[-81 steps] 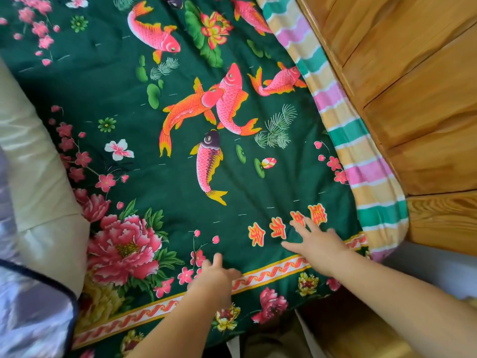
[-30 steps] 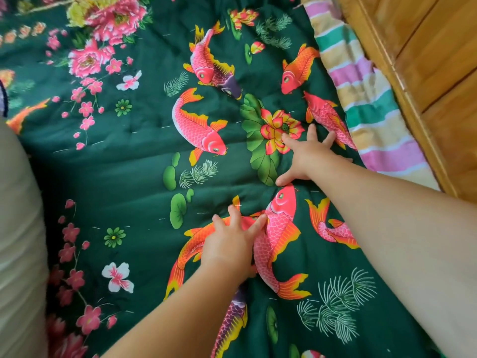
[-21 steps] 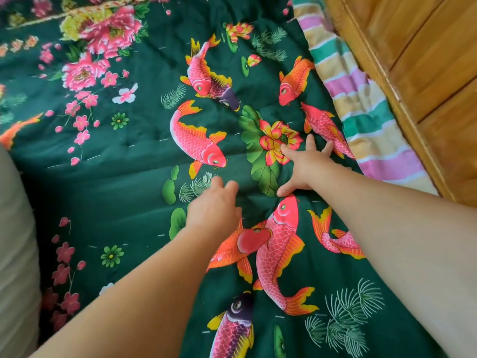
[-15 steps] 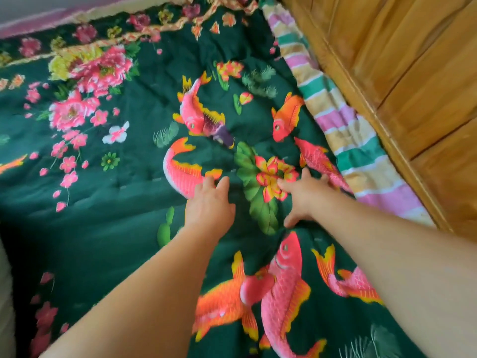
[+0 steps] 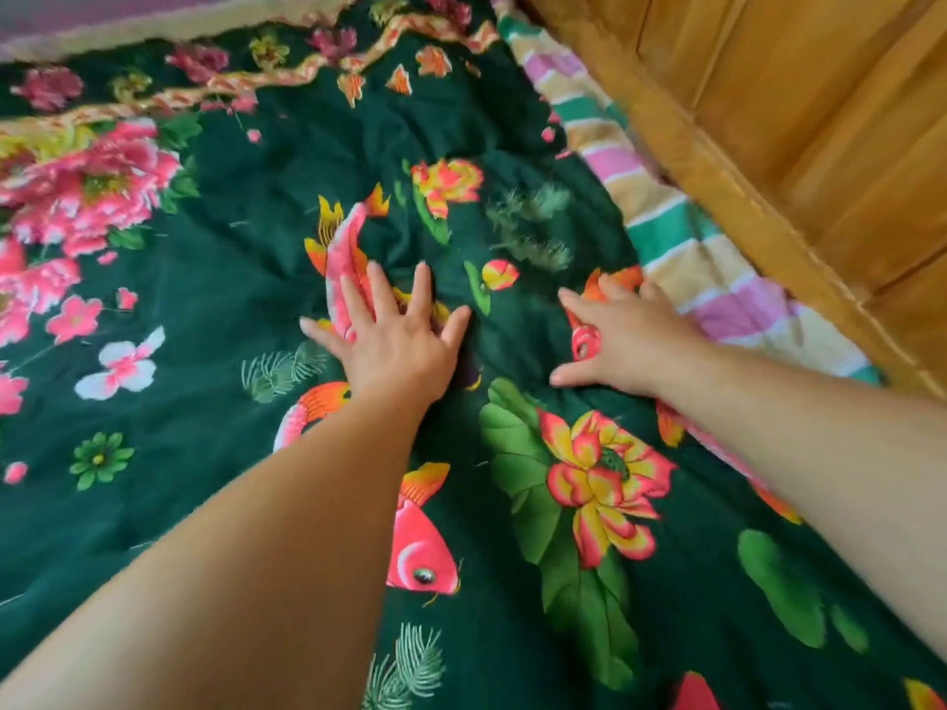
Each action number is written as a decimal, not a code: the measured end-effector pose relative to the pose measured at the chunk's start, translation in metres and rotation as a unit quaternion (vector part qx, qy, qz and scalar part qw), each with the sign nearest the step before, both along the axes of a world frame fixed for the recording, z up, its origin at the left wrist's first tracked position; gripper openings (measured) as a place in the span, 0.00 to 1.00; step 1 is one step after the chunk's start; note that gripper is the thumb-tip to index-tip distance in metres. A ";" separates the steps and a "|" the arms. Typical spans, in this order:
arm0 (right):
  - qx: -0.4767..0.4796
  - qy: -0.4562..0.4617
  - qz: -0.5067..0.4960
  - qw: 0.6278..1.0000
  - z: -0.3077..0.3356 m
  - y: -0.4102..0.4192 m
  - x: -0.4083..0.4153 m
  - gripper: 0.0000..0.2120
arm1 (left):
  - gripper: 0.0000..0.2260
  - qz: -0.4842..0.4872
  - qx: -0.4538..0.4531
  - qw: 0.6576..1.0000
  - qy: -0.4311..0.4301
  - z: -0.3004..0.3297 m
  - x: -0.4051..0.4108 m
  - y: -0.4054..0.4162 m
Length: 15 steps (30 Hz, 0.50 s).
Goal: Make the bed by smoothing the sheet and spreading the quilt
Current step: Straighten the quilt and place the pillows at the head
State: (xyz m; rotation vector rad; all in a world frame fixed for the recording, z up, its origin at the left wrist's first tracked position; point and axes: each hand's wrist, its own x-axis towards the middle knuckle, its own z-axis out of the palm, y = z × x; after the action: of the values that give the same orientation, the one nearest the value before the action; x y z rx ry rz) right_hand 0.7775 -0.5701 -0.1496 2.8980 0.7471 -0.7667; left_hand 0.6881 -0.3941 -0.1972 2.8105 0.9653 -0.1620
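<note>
A dark green quilt printed with pink fish and flowers covers the bed and fills most of the view. My left hand lies flat on it with fingers spread, over a pink fish. My right hand presses flat on the quilt a little to the right, near its right edge, fingers spread. Small wrinkles show in the fabric just beyond both hands. A striped sheet in pink, green and yellow shows along the quilt's right side.
A wooden bed board runs along the right, close to the striped sheet. The quilt's far patterned border lies at the top, with pale bedding beyond it.
Both hands have slid forward over the quilt toward its far border, from the near edge past the middle fish. My left hand's fingers now lie spread flat.
</note>
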 end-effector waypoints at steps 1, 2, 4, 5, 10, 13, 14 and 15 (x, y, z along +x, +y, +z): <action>-0.051 0.010 0.019 0.998 -0.007 0.010 0.006 0.51 | 0.29 0.000 0.013 1.000 -0.005 -0.008 0.006 0.005; -0.084 0.000 0.046 0.995 -0.003 0.017 0.009 0.53 | 0.29 0.002 0.025 1.000 -0.014 -0.007 0.013 0.009; -0.121 -0.011 0.078 0.990 0.003 0.028 0.017 0.54 | 0.29 0.011 0.024 1.000 -0.016 -0.011 0.030 0.016; -0.129 -0.011 0.079 0.988 0.007 0.031 0.018 0.53 | 0.29 0.013 0.026 0.999 -0.016 -0.011 0.037 0.020; -0.132 0.033 0.022 0.990 -0.002 0.028 0.013 0.54 | 0.28 0.021 0.024 0.999 -0.020 -0.011 0.058 0.027; -0.133 0.043 0.011 0.990 -0.001 0.029 0.017 0.53 | 0.28 0.039 0.026 0.999 -0.003 -0.009 0.070 0.029; -0.129 0.044 0.009 0.991 -0.001 0.028 0.015 0.53 | 0.28 0.045 0.025 0.999 0.001 -0.009 0.071 0.028; -0.126 0.045 0.005 0.991 -0.001 0.028 0.015 0.53 | 0.27 0.048 0.026 0.998 0.004 -0.009 0.073 0.027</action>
State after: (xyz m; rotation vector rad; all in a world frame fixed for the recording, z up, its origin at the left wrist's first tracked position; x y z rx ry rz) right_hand 0.7924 -0.5420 -0.1506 2.6481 0.6222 -0.9217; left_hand 0.7606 -0.3668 -0.2064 2.8043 1.1201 -0.1382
